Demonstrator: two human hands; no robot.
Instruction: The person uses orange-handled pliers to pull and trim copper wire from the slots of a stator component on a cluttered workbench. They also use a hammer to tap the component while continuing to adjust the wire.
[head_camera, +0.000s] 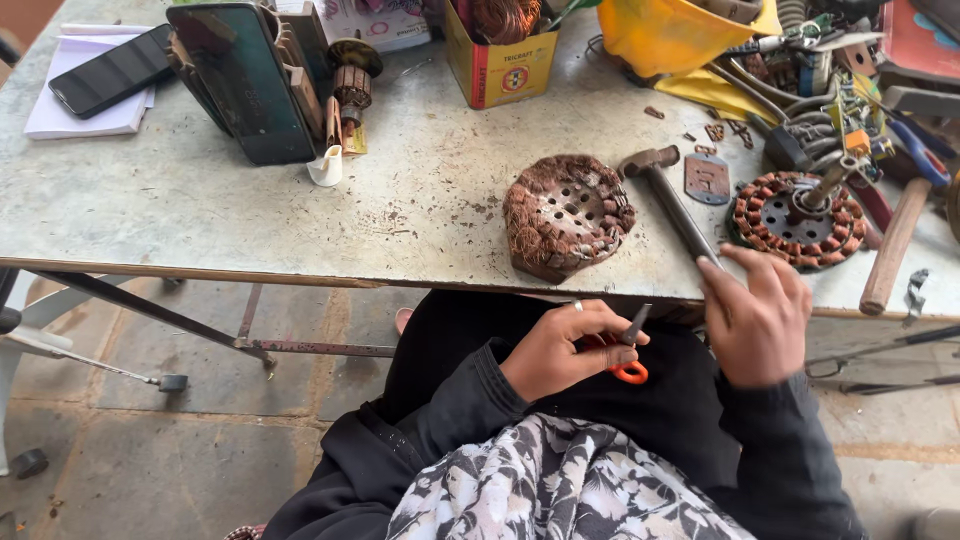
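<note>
My left hand (560, 345) is over my lap, closed around a small tool with an orange handle (630, 373) and a dark metal tip. My right hand (755, 315) grips the shaft of a hammer (665, 190) whose head rests on the worn metal table (250, 200). A round stator wound with copper wire (567, 213) lies on the table just left of the hammer. A second copper-wound stator (797, 215) with a centre shaft sits to the right of the hammer.
A phone (112, 70) lies on a notepad at the far left. A dark case (250, 80), a rotor (350, 75), a yellow box (500, 60), a yellow helmet (670, 35), a wooden handle (893, 245) and several tools crowd the back and right.
</note>
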